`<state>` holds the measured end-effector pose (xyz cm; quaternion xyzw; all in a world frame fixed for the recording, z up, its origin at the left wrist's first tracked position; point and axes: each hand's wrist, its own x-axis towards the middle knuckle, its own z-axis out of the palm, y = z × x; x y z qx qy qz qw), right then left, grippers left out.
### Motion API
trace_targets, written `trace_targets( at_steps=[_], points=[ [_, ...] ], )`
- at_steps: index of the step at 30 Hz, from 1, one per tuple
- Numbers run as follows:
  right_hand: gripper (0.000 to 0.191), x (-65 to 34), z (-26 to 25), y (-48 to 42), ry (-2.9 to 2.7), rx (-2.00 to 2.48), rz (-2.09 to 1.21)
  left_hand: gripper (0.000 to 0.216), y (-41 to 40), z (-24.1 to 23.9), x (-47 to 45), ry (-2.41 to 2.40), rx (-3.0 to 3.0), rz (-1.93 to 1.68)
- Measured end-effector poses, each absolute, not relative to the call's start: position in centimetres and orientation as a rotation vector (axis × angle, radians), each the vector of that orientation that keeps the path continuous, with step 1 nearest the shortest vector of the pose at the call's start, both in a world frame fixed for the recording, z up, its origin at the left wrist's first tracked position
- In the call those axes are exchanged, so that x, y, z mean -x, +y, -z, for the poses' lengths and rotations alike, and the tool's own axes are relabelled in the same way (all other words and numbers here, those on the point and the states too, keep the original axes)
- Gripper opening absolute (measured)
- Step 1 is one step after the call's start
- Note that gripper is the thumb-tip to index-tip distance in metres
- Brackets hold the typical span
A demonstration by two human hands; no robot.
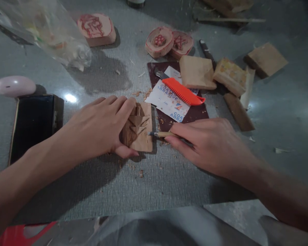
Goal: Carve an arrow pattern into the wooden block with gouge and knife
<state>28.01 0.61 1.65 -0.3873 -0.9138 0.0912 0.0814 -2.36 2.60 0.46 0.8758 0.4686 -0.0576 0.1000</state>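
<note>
A small wooden block (140, 136) with angular grooves cut in its top lies flat on the table near the middle of the view. My left hand (105, 124) is closed over its left side, fingers along the far edge and thumb at the near edge. From the right, my right hand (207, 145) grips a slim carving tool with a light handle (164, 134). The tool's metal tip meets or hovers just over the block's right edge; I cannot tell which. Wood chips (141, 173) are scattered around the block.
An orange utility knife (183, 91) rests on sandpaper sheets (166, 102) behind my right hand. Wooden blocks (197, 72) stand at the back right. Red-marked carved pieces (159, 41) and a plastic bag (59, 37) are farther back. A black box (33, 123) and pink case (15, 85) lie left.
</note>
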Motion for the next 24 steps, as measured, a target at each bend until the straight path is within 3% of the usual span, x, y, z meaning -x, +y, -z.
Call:
trace_targets(
  at_steps=[17,24],
  points=[
    [0.046,-27.91,-1.53,0.56,-2.746,1.147,-0.259,0.104,2.62,-0.45,2.27,1.38,-2.593,0.142],
    [0.046,-27.87,-1.51,0.61,-2.759,1.18,-0.318,0.091,2.49,-0.36,1.91,1.418,-2.569,0.136]
  ],
)
